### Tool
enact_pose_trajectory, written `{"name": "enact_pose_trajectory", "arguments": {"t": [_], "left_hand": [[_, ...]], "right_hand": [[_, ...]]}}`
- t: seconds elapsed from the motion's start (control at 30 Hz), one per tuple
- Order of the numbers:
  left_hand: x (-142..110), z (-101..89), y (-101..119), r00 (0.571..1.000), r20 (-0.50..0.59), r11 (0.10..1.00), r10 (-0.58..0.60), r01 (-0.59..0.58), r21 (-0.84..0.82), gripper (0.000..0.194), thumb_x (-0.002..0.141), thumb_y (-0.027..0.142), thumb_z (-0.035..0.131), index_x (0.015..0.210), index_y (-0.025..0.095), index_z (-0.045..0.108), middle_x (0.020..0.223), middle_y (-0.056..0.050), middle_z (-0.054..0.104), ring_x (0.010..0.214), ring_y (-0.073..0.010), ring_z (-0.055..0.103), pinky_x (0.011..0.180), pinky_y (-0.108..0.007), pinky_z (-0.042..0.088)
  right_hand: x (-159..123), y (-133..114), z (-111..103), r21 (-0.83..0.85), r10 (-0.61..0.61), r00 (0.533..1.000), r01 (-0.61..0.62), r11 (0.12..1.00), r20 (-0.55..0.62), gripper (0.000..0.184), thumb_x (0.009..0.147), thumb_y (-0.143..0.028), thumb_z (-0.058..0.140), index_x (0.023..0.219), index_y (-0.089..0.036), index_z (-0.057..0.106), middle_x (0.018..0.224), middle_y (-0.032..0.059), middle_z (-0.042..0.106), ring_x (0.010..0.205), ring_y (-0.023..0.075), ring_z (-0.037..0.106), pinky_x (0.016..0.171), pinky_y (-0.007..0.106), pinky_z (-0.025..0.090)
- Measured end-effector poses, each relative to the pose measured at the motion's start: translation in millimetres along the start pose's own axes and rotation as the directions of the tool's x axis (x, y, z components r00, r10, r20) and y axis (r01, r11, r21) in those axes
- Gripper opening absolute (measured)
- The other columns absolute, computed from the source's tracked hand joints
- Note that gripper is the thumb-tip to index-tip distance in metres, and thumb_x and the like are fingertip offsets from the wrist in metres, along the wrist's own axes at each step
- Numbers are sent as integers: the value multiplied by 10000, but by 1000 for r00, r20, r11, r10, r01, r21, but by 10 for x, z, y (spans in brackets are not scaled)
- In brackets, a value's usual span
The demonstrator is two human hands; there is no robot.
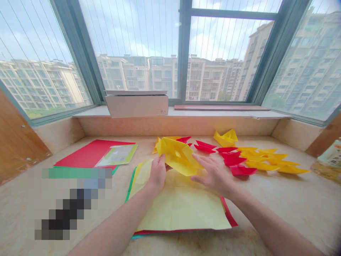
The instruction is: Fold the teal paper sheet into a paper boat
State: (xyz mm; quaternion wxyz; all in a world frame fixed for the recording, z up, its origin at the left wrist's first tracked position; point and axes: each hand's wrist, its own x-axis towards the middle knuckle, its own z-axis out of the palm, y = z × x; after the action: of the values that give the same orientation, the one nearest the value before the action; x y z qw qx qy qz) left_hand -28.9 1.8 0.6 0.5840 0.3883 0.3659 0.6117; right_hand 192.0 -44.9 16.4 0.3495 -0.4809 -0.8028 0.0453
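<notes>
The yellow folded paper (177,156) is held tilted, its hollow partly open, over the far edge of the stack of sheets, around the middle of the surface (282,213). The left hand (158,172) is clamped on its left end, thumb on the near side. The right hand (213,172) is apart from the left, fingers spread at the right end; whether it pinches the paper or only touches it, I cannot tell.

To shape the piece well, the left grip should be firm enough to anchor it but light enough not to crush the fold. The right fingers would do best to ease the layers out gradually, keeping both sides even, and to press along creases rather than across them. Pulling hard at one end could tear or skew the thin paper.

Beneath lies a pale yellow sheet (181,209), with a red sheet (229,213) showing at the stack's right corner. Right of the hands, toward the surface's far right corner, sit small red folded boats (242,170) and yellow folded boats (266,165). Toward the far left corner, a clear packet (118,154) overlaps red paper (85,153). Beyond the far edge, a white box (137,105) stands on the sill (213,113).
</notes>
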Motion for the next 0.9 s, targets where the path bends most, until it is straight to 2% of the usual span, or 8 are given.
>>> {"name": "enact_pose_trajectory", "arguments": {"t": [0.23,0.33,0.47,0.57,0.63,0.7,0.8,0.9], "left_hand": [[-37,30,46,1000,0,999,-16,16,51,217,886,318,558,1001,182,682,1030,-101,752,965,-295,710,842,-449,575],[-12,0,29,1000,1,996,-13,13,88,221,884,331,569,989,179,689,1003,-104,756,947,-303,712,820,-452,578],[17,-24,10,999,29,981,28,-33,192,251,877,359,572,972,157,687,954,-110,752,855,-281,720,691,-391,598],[-9,12,32,995,81,967,52,-70,246,311,876,395,570,1006,131,671,968,-118,740,807,-257,714,603,-348,595],[-37,47,51,993,101,967,67,-89,238,348,869,428,580,1023,128,665,988,-117,733,813,-253,711,598,-344,596],[-54,70,58,991,104,972,84,-105,209,376,862,457,592,1029,128,666,1015,-118,729,841,-257,711,631,-355,602],[-52,75,42,989,109,984,101,-116,139,401,857,476,612,1051,130,666,1077,-125,720,929,-270,705,729,-382,602],[-48,73,35,980,169,993,107,-113,31,407,854,475,636,1091,145,659,1122,-128,714,1021,-278,686,821,-392,582]], "right_hand": [[41,228,-139,-81,-156,986,161,984,65,498,884,-367,662,1361,-268,562,1210,93,702,1072,278,644,973,492,433],[59,257,-180,-101,-183,983,180,978,-15,313,954,-300,540,1238,-241,657,1039,79,754,904,242,674,951,478,430],[67,210,-215,-19,2,953,-9,1000,-304,359,990,-365,427,872,-194,720,798,72,729,737,223,641,752,367,486],[87,187,-239,206,285,848,-212,955,-447,432,967,-480,434,762,-181,670,652,40,657,625,203,597,573,306,446],[112,188,-241,413,449,794,-277,868,-410,436,927,-530,489,726,-181,656,594,21,624,576,192,582,514,292,427],[142,190,-223,639,556,778,-274,719,-293,399,900,-527,535,752,-184,676,630,29,660,593,202,617,513,297,463],[179,179,-185,873,598,795,-216,438,-103,292,870,-459,593,868,-193,713,838,72,745,742,238,699,615,338,559],[195,171,-183,937,608,794,-199,286,-17,255,831,-428,646,903,-193,713,938,91,755,831,242,717,682,347,587]]}}
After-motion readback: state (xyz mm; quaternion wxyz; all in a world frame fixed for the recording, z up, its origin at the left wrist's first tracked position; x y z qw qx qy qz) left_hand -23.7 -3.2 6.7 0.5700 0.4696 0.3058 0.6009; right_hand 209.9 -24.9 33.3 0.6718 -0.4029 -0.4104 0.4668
